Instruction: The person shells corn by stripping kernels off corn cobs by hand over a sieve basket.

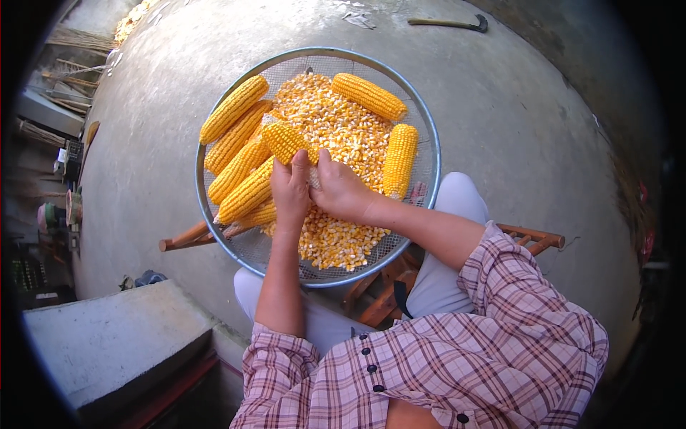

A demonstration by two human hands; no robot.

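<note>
Both my hands are closed around one partly shelled corn cob (284, 140) above a round, metal-rimmed mesh sieve (435, 161). My left hand (291, 185) grips it from the left, thumb on the kernels. Against it, my right hand (340, 185) holds the lower end, where some bare cob shows between the hands. Loose corn kernels (343, 128) are heaped in the middle of the sieve. Several full cobs (234, 110) lie side by side at its left. One more cob (370, 96) rests at the upper right, another (400, 161) at the right.
The sieve sits over my knees and a wooden frame (185, 238). A concrete ledge (123, 338) stands at the lower left. On the floor, a hooked tool with a wooden handle (445, 23) lies at the top right. Sticks (75, 69) and household items line the left side.
</note>
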